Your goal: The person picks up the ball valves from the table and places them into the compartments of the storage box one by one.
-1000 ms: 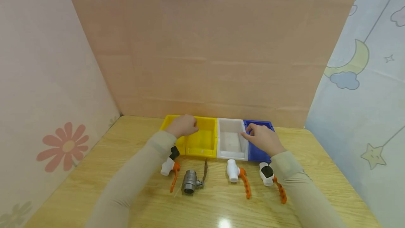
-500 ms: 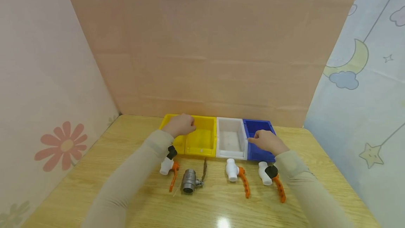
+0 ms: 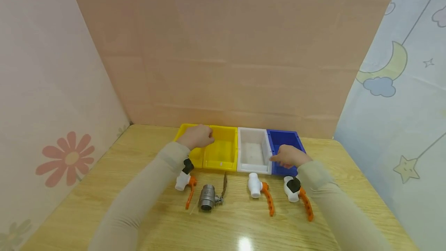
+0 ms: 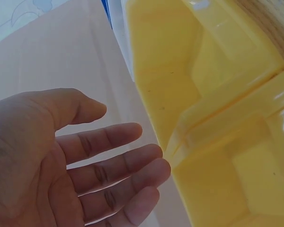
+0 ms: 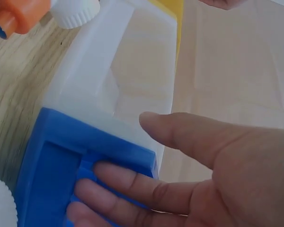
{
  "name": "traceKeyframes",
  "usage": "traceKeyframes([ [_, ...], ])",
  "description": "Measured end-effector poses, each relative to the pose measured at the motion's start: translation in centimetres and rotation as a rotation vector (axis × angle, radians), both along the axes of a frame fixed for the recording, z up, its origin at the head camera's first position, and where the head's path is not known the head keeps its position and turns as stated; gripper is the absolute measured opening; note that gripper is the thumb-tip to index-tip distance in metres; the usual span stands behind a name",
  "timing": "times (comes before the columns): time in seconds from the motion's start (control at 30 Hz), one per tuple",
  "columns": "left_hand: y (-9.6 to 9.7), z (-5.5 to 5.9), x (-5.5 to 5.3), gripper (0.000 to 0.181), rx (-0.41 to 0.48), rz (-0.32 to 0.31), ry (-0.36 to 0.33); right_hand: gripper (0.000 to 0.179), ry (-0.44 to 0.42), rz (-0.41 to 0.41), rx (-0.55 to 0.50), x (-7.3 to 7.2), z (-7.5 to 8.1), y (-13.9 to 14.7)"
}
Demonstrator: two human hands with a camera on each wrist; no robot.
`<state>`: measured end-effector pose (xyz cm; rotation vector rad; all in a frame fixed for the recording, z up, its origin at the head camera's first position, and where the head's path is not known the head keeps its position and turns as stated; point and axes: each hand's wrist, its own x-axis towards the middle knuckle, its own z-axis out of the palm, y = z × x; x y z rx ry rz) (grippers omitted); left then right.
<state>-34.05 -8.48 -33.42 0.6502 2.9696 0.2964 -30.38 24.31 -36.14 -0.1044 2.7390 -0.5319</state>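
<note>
My left hand (image 3: 196, 136) hovers over the two yellow bins (image 3: 220, 165). In the left wrist view its fingers (image 4: 125, 161) are loosely bent and apart, holding nothing. My right hand (image 3: 290, 155) is over the blue bin (image 3: 283, 137), close to the rim it shares with the white bin (image 3: 253, 131). The right wrist view shows the thumb and fingers (image 5: 132, 187) spread, with nothing between them. Before the bins lie a white ball valve with orange handle (image 3: 182, 181) at left, a steel ball valve (image 3: 208, 196), and two more white valves, one in the middle (image 3: 255, 186) and one at right (image 3: 290, 189).
The bins stand in a row, side by side, on a wooden table (image 3: 223, 231). A beige backdrop (image 3: 223, 69) rises behind them. Patterned panels flank the table on both sides. A black piece (image 3: 294, 184) by the right wrist partly covers the right valve.
My right hand has drawn back slightly from the white bin's edge and lowered over the blue bin. The left hand has shifted a little to the left. The valves lie where they were.
</note>
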Motion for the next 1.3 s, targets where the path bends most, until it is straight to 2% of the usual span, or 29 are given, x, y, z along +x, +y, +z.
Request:
traceKeyframes([
  [0.3,-0.1,0.4,0.3,0.036,-0.012,-0.005,0.003,0.03,0.002,-0.057,0.061,-0.3,0.0,-1.5],
  [0.5,-0.6,0.7,0.3,0.032,-0.012,-0.014,0.021,0.029,0.027,-0.046,0.111,-0.6,0.2,-2.1],
  [0.63,-1.5,1.3,0.4,0.032,-0.005,-0.029,0.035,0.029,0.034,-0.043,0.132,-0.7,0.1,-2.4],
  [0.83,-3.1,2.5,1.5,0.029,-0.032,0.0,0.053,0.028,0.029,-0.052,0.148,-0.5,0.2,-2.6],
  [1.0,-4.5,2.9,2.8,0.027,-0.045,-0.019,0.085,0.027,0.031,-0.056,0.147,-0.5,0.2,-2.7],
  [1.1,-5.3,2.7,3.4,0.022,-0.037,-0.039,0.088,0.027,0.031,-0.056,0.15,-0.6,0.1,-2.7],
  [1.3,-6.2,1.7,4.5,0.02,-0.049,-0.048,0.018,0.027,0.023,-0.06,0.154,-0.7,0.0,-2.7],
])
